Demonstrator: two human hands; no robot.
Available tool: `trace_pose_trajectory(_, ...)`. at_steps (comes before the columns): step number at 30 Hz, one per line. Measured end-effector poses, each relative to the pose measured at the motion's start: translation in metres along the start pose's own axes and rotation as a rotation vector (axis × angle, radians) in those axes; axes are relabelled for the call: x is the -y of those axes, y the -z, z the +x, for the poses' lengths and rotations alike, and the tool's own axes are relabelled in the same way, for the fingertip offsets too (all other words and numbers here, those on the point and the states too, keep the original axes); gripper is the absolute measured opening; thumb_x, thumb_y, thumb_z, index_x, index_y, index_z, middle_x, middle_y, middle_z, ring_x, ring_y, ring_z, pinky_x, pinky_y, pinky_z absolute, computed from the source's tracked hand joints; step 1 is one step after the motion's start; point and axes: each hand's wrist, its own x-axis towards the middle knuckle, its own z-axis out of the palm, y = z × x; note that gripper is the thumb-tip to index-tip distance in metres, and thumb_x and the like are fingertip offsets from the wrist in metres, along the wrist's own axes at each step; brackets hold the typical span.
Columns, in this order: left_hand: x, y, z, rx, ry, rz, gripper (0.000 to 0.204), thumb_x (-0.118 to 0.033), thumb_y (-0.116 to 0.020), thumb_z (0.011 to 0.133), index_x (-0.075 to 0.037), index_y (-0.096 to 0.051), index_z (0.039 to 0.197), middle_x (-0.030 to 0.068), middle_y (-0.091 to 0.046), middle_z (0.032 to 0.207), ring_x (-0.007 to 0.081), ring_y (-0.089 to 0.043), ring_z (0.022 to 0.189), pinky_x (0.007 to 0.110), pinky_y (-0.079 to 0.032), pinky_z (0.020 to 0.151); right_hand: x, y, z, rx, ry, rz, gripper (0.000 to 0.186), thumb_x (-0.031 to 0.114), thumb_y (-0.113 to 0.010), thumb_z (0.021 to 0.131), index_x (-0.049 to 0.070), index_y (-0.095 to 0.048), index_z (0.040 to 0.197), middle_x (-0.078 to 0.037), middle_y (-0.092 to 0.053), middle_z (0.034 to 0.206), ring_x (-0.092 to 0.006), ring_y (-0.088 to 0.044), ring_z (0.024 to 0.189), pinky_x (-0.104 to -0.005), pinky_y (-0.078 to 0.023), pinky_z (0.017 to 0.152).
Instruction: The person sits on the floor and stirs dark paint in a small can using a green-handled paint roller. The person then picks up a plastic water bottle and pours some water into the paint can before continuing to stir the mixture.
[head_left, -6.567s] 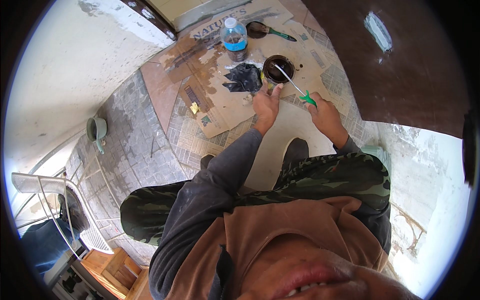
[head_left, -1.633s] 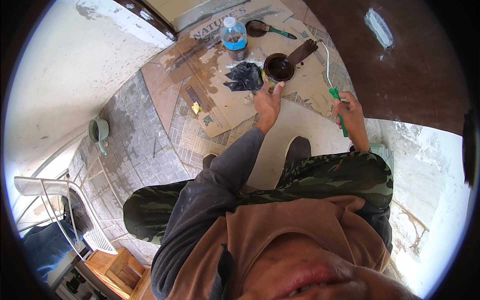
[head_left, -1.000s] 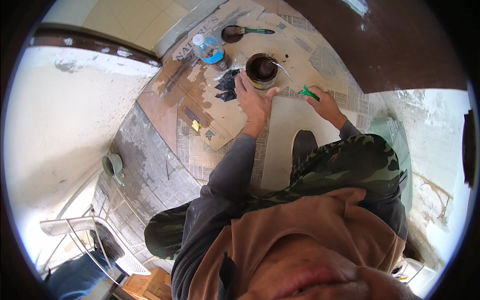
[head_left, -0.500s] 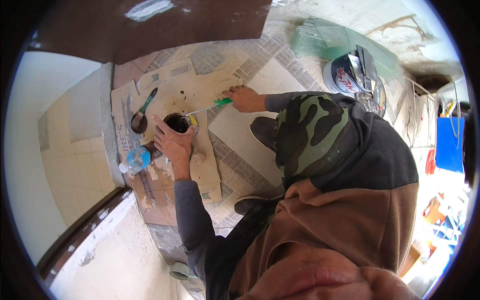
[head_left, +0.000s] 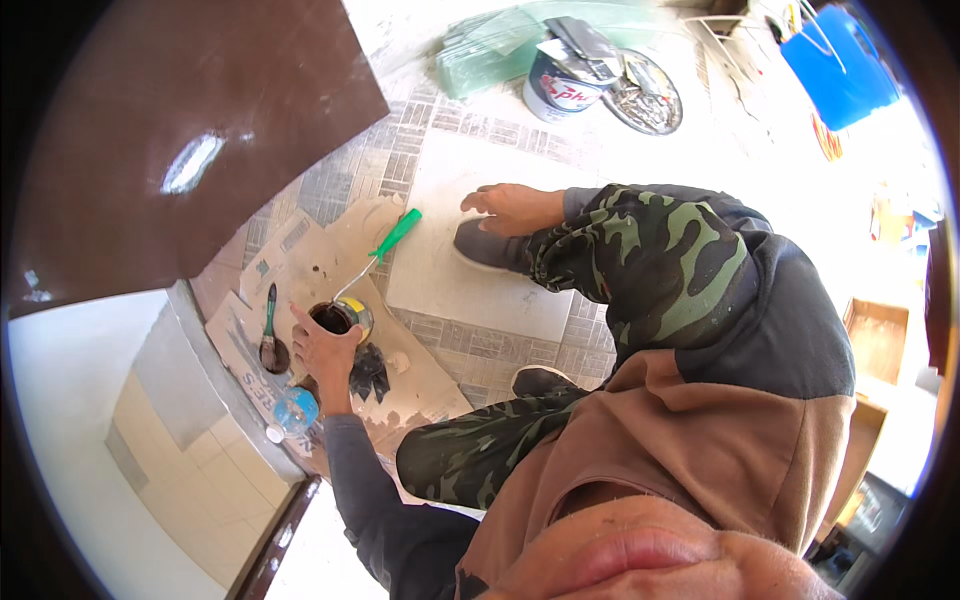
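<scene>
My left hand (head_left: pixel 325 352) is closed round the near side of a small open can (head_left: pixel 365 317) with dark liquid in it. Out of the can leans a paint roller; its thin metal rod runs up to a green handle (head_left: pixel 399 233), and its other end is hidden inside. My right hand (head_left: pixel 517 208) holds nothing, its fingers loosely bent and apart above my shoe (head_left: pixel 487 243). Left of the can lies a paintbrush (head_left: pixel 270 328) with a dark green handle. Close to my left wrist are a crumpled black piece, perhaps a glove (head_left: pixel 370 373), and a clear blue-labelled bottle (head_left: pixel 295 411).
Stained cardboard (head_left: pixel 425 378) lies under the can and brush. A pale board (head_left: pixel 425 285) rests on the tiles. Glass sheets (head_left: pixel 480 50), a paint bucket (head_left: pixel 560 85) and a round tray (head_left: pixel 645 95) stand farther off. A brown panel (head_left: pixel 190 110) fills the upper left.
My right hand has let go of the roller's green handle and drawn back to the right. The left hand stays at the can. My view has turned, shifting the whole scene.
</scene>
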Motion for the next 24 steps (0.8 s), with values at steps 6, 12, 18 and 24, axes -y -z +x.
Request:
trace_pose_trajectory(6, -0.007, 0.008, 0.0, 0.032, 0.02, 0.018, 0.135, -0.041, -0.088, 0.067, -0.01, -0.006, 0.17, 0.0318, -0.049, 0.145, 0.0513, -0.051, 0.133, 0.058, -0.042, 0.115, -0.062, -0.022, -0.095, -0.101, -0.38, -0.14, 0.041, 0.019, -0.069, 0.094, 0.007, -0.066, 0.133, -0.016, -0.073, 0.108, -0.0375, -0.071, 0.103, -0.0484, -0.055, 0.09)
trace_pose_trajectory(12, -0.016, 0.008, 0.004, 0.092, 0.061, 0.099, 0.138, -0.041, -0.089, 0.067, -0.012, -0.004, 0.171, 0.0315, -0.049, 0.146, 0.0497, -0.051, 0.135, 0.056, -0.041, 0.116, -0.156, -0.087, -0.157, -0.259, -0.588, -0.148, 0.044, 0.019, -0.07, 0.094, 0.009, -0.064, 0.136, -0.015, -0.07, 0.113, -0.037, -0.068, 0.107, -0.0507, -0.052, 0.095)
trace_pose_trajectory(18, -0.017, 0.017, 0.005, 0.111, 0.051, 0.091, 0.139, -0.04, -0.092, 0.066, -0.016, -0.006, 0.173, 0.0342, -0.048, 0.148, 0.0511, -0.05, 0.137, 0.057, -0.039, 0.118, -0.181, -0.112, -0.188, -0.412, -0.446, -0.171, 0.045, 0.018, -0.07, 0.093, 0.008, -0.063, 0.137, -0.016, -0.069, 0.116, -0.0377, -0.066, 0.11, -0.0516, -0.05, 0.097)
trace_pose_trajectory(24, -0.018, 0.016, 0.007, 0.113, 0.04, 0.109, 0.141, -0.041, -0.094, 0.064, -0.016, -0.009, 0.173, 0.0348, -0.048, 0.15, 0.051, -0.049, 0.139, 0.055, -0.038, 0.12, -0.179, -0.132, -0.216, -0.519, -0.323, -0.166, 0.046, 0.017, -0.07, 0.093, 0.007, -0.062, 0.137, -0.017, -0.067, 0.118, -0.0383, -0.064, 0.112, -0.0525, -0.048, 0.099)
